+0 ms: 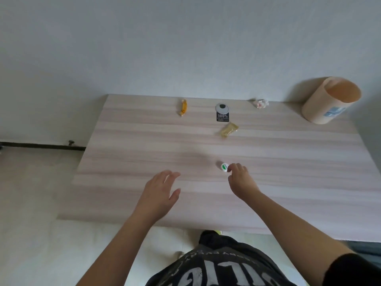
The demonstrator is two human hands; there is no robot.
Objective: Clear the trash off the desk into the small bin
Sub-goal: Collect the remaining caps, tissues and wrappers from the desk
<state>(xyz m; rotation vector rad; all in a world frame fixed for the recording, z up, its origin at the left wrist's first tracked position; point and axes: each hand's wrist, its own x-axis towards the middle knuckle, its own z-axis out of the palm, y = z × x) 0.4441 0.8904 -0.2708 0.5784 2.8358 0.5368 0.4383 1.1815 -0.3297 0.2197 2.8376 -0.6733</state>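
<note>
A small white bottle cap with a green mark (224,167) is pinched at the fingertips of my right hand (240,178), just above the middle of the wooden desk (123,141). My left hand (160,188) hovers flat with fingers apart, holding nothing, left of the cap. Farther back lie a yellow candy wrapper (183,107), a black and white tag (222,112), a pale gold wrapper (228,130) and a crumpled white paper ball (261,103). The small beige bin (327,102) stands at the desk's far right corner, its mouth open.
The desk backs onto a pale wall. Its left edge drops to a light floor with a dark pipe (41,145) along the wall's base. My dark printed shirt (222,265) fills the bottom of the view.
</note>
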